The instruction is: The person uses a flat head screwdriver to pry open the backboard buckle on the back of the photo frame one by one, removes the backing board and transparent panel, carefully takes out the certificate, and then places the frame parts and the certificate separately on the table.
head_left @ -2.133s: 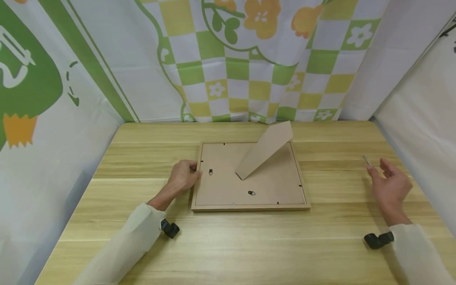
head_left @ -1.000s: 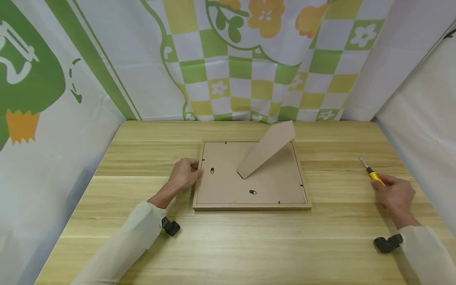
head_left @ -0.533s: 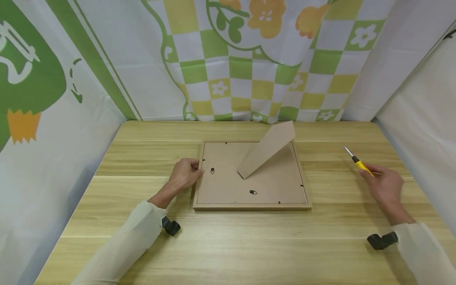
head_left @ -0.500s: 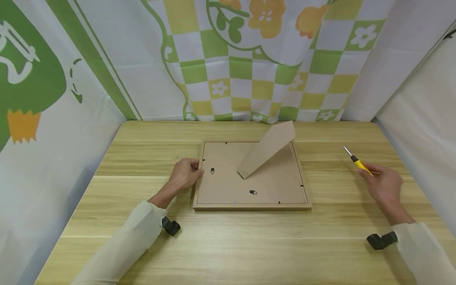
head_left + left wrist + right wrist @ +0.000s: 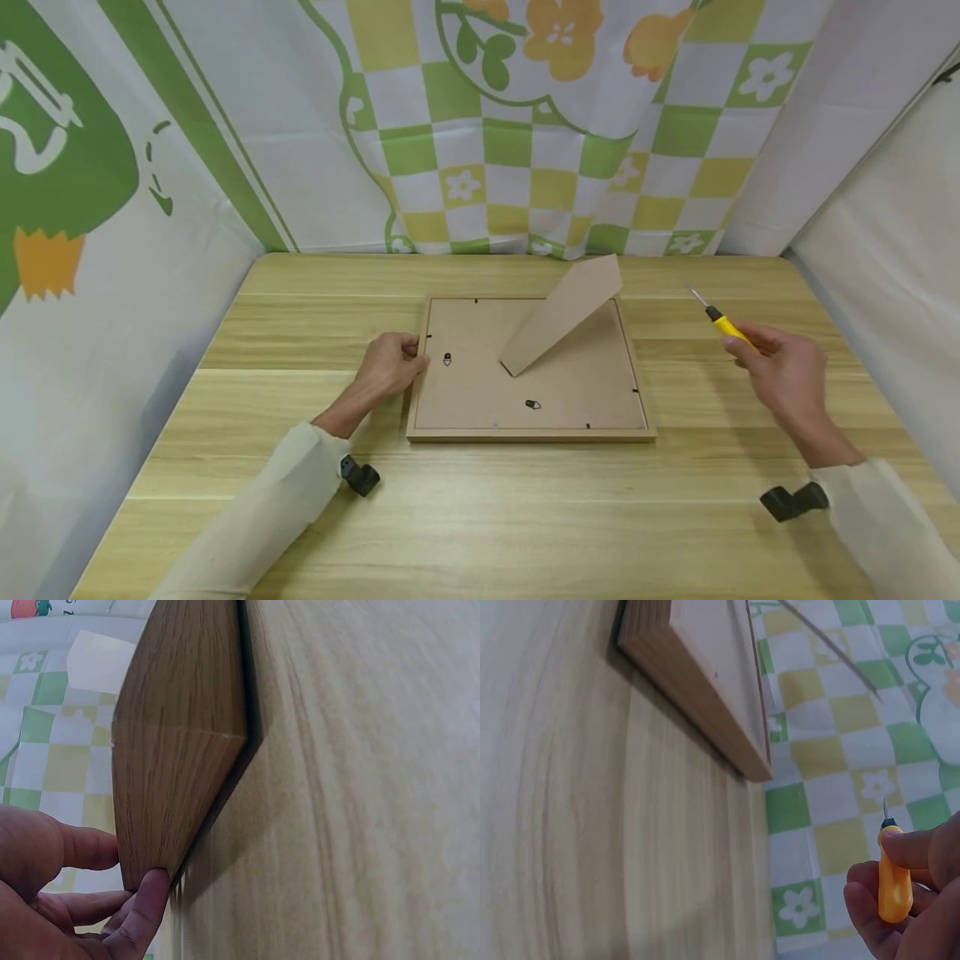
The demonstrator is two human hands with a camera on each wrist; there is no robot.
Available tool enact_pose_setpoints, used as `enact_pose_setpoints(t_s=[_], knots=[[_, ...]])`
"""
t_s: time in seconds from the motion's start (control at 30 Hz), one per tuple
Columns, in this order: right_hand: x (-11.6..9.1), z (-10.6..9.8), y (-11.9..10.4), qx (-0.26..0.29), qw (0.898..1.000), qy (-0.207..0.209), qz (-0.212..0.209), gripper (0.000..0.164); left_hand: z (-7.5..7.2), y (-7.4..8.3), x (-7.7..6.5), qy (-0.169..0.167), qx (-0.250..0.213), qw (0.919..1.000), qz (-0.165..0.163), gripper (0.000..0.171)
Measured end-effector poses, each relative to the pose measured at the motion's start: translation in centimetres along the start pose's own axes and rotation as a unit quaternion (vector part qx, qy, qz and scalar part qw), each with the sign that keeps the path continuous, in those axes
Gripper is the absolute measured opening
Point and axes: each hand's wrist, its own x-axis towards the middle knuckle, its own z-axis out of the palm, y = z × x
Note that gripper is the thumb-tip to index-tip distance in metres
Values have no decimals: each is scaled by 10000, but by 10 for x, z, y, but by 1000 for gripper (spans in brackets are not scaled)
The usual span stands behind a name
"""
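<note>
A wooden picture frame [image 5: 465,392] lies face down mid-table, its backing board up. Its easel leg [image 5: 562,317] stands raised at a slant. My left hand [image 5: 387,367] grips the frame's left edge, and in the left wrist view the fingers [image 5: 142,907] press against its wooden side. My right hand [image 5: 787,371] holds a screwdriver [image 5: 731,327] with a yellow handle, black collar and thin metal shaft, off the frame's right side. In the right wrist view the thumb and fingers wrap the yellow handle [image 5: 894,885], clear of the frame.
The wood-grain table [image 5: 525,525] runs back to a checkered, flowered curtain [image 5: 517,167]. White fabric stands at the left and right sides. Two hanging rings [image 5: 532,405] and several small black tabs sit on the frame's back.
My right hand has shifted the screwdriver in its fingers, then carried it leftward and away from me, nearer the frame. My left hand and the frame have stayed in place.
</note>
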Motion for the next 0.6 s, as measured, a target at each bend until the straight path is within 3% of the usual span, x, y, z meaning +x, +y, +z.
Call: enact_pose_setpoints(t_s=[0.3, 0.6], knots=[[-4, 6, -39, -103, 9988, 125, -452, 33, 0, -2, 0, -32, -130, 9999, -49, 43], [-5, 18, -68, 181, 9942, 5, -1056, 29, -2, -2, 1, -107, -104, 9999, 27, 41]])
